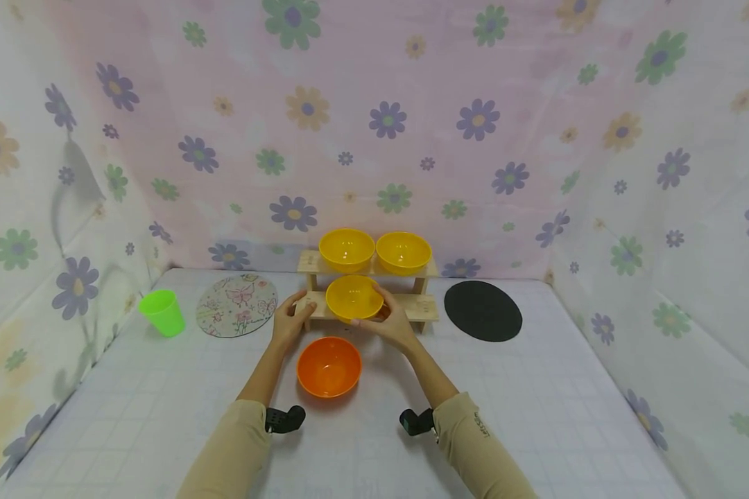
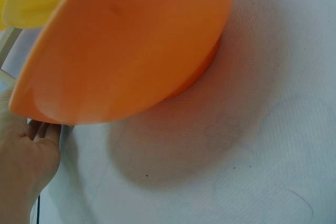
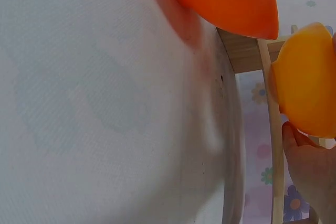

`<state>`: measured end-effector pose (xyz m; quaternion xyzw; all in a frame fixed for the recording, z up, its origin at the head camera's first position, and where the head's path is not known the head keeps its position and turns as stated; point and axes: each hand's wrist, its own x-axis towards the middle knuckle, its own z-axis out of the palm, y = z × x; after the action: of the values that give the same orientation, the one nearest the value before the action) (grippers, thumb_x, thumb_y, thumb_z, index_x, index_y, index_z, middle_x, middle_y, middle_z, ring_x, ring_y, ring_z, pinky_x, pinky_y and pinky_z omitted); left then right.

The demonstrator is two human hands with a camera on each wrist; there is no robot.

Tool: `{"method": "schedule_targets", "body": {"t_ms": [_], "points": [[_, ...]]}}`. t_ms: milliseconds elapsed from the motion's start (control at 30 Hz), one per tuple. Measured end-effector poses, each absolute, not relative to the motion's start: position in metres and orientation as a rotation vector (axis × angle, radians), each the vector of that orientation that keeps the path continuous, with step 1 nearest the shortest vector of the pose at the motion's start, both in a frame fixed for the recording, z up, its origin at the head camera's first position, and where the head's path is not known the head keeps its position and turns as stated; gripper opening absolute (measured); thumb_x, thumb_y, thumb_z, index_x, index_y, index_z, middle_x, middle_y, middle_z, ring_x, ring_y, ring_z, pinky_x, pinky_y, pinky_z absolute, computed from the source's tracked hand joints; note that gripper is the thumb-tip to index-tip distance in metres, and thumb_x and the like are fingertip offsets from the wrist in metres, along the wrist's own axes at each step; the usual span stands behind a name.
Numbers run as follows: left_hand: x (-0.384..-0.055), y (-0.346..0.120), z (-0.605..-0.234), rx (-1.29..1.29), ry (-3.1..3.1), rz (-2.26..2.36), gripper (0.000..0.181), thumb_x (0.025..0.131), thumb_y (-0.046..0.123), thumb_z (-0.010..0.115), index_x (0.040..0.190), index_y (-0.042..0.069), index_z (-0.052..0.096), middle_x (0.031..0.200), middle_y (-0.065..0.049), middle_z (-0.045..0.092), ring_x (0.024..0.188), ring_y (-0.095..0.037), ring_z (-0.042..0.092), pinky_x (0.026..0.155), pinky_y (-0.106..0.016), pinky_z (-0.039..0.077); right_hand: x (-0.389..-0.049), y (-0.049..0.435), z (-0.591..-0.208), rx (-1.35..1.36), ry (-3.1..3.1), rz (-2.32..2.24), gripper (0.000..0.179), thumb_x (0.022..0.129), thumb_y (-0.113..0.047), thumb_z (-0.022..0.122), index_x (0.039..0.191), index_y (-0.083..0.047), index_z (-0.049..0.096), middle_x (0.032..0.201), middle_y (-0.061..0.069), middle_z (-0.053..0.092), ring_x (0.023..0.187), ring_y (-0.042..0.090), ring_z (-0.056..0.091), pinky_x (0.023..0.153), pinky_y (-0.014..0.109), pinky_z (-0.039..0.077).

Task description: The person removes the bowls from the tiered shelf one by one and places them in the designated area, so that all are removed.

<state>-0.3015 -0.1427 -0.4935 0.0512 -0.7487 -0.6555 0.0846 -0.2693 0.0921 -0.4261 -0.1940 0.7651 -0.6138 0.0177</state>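
Observation:
A yellow bowl (image 1: 352, 299) is at the lower tier of a two-tier wooden shelf (image 1: 412, 305). My right hand (image 1: 392, 324) grips this bowl's right side; the right wrist view shows fingers against its underside. Beside the lower tier's left end is my left hand (image 1: 290, 320), thumb and fingers apart, with nothing visibly held. Whether it touches the wood is unclear. An orange bowl (image 1: 329, 367) stands upright on the table in front of the shelf, partly hiding the left hand's fingers in the left wrist view.
Two more yellow bowls, one left (image 1: 347, 251) and one right (image 1: 403, 253), stand on the upper tier. A patterned round mat (image 1: 237, 306) and a green cup (image 1: 164, 313) lie to the left. To the right is a black round mat (image 1: 483, 310). Flowered cloth walls surround the table.

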Motion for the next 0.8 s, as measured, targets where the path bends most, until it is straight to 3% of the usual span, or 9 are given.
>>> {"method": "schedule_targets", "body": {"t_ms": [300, 600, 800], "points": [[-0.301, -0.143, -0.494, 0.153, -2.236, -1.962, 0.052, 0.089, 0.019, 0.064, 0.136, 0.003, 0.048, 0.127, -0.027, 0.055, 0.105, -0.030, 0.058, 0.073, -0.014, 0.045, -0.278, 0.093, -0.439, -0.604, 2.361, -1.952, 0.087, 0.076, -0.008, 0.077, 0.146, 0.003, 0.026, 0.143, 0.025, 0.036, 0.118, 0.039, 0.048, 0.094, 0.042, 0.045], [-0.302, -0.143, -0.493, 0.147, -2.221, -1.953, 0.051, 0.089, 0.018, 0.065, 0.135, 0.002, 0.050, 0.119, -0.029, 0.059, 0.088, -0.018, 0.058, 0.067, -0.012, 0.043, -0.285, 0.097, -0.458, -0.530, 2.468, -1.945, 0.089, 0.073, -0.022, 0.082, 0.146, -0.008, 0.033, 0.144, 0.012, 0.040, 0.120, 0.027, 0.049, 0.099, 0.037, 0.042], [-0.302, -0.143, -0.494, 0.142, -2.220, -1.950, 0.050, 0.089, 0.016, 0.065, 0.134, 0.002, 0.050, 0.119, -0.028, 0.059, 0.085, -0.016, 0.059, 0.067, -0.013, 0.043, -0.277, 0.104, -0.456, -0.525, 2.459, -1.952, 0.090, 0.073, -0.018, 0.081, 0.146, -0.004, 0.031, 0.146, 0.014, 0.038, 0.124, 0.029, 0.046, 0.102, 0.039, 0.039]]}}
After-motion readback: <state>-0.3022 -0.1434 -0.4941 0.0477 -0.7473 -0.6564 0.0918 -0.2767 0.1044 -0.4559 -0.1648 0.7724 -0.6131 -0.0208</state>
